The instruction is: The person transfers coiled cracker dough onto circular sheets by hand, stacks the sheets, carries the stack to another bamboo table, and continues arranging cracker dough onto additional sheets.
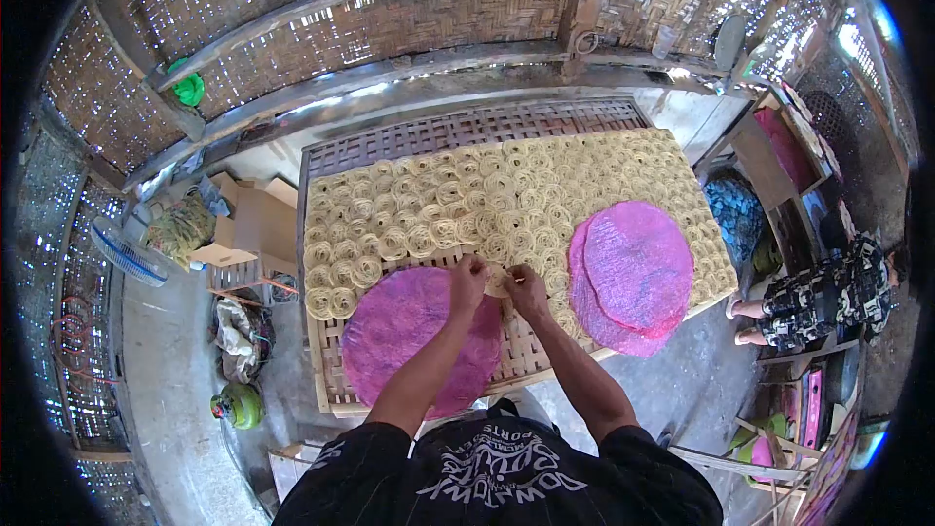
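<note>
Pale yellow coiled noodle nests (pixel 443 197) lie in close rows over a woven bamboo rack (pixel 531 360). At the near edge of the rows, a single noodle nest (pixel 497 281) is between my two hands. My left hand (pixel 467 282) has its fingers pinched at the nest's left side. On the opposite side my right hand (pixel 527 292) pinches its edge. A large round pink sheet (pixel 404 331) lies on the rack under my left forearm. To the right, overlapping pink round sheets (pixel 638 268) rest on top of other nests.
Behind the rack stands a woven bamboo wall (pixel 438 24). Left are a cardboard box (pixel 258 219), a blue fan (pixel 129 251) and a green gas cylinder (pixel 240 405) on the floor. Another person (pixel 828 292) is at the right, near wooden shelving (pixel 765 161).
</note>
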Available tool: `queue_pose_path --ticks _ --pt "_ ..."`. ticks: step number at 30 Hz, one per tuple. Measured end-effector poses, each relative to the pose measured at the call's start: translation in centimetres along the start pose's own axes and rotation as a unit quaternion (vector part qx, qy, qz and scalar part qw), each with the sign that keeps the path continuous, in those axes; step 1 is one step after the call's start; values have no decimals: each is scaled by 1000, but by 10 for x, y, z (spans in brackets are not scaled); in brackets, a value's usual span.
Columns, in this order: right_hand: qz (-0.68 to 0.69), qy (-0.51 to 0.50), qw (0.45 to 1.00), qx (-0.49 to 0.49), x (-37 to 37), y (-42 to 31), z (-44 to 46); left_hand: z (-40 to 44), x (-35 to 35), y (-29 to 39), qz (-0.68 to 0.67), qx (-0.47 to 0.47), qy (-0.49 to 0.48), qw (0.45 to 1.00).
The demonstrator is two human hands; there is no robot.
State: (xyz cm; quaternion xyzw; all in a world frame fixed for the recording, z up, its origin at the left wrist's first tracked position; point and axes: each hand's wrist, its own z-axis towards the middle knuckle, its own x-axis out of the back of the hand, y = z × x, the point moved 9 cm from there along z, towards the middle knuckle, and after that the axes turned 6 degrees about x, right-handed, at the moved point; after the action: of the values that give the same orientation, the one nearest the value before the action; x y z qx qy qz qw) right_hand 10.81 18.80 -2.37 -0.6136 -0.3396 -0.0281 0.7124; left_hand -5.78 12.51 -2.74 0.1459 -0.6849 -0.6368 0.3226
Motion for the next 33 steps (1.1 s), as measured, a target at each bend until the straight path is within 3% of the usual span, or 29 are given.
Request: queue_pose_path --ticks 5,8,12,17,20,23,27,28,31,33 --pt "-161 27 985 62 15 -16 21 13 -15 9 145 37 17 989" --pt "-189 35 978 79 14 -19 30 17 -15 12 203 57 -6 978" --pt "-240 30 967 80 9 -11 38 25 -14 11 217 -52 6 975" --pt "-316 12 939 136 9 -24 32 -5 42 52 155 -55 4 986" --pt "-345 34 917 196 18 -43 20 -60 102 44 230 -41 9 972" --pt "-261 80 949 159 26 -44 -1 -141 161 -6 377 -32 19 926" --pt "-200 -3 968 152 -15 -43 -54 -216 179 -16 458 23 -83 885" --pt "-201 -34 968 147 -26 -52 -70 -225 179 -15 442 -34 -36 896" --pt "-190 -127 965 130 -61 -63 -117 -225 182 -24 416 -38 -18 908" --pt "-165 -190 960 123 -84 -56 -141 -218 178 -24 423 -11 -57 905"
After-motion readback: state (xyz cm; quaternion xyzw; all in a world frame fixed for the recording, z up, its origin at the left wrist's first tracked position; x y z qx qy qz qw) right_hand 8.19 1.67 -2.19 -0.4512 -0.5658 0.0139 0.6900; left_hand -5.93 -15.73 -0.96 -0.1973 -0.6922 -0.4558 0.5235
